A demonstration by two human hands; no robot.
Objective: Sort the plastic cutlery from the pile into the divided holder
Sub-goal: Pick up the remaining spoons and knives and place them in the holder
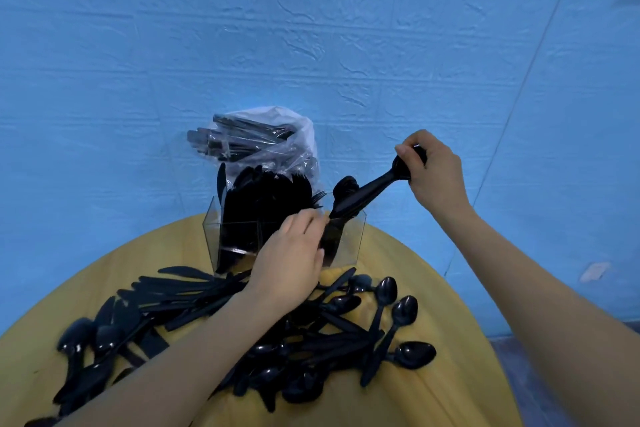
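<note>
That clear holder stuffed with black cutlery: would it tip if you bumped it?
Possibly. The clear holder stands tall, with cutlery rising well above its rim, so it looks top-heavy. The left hand rests against it, perhaps steadying it.

Dim, bluish, even light with faint shadows; wide-angle bending at the edges; black cutlery (263, 329) loses detail, slightly soft.
</note>
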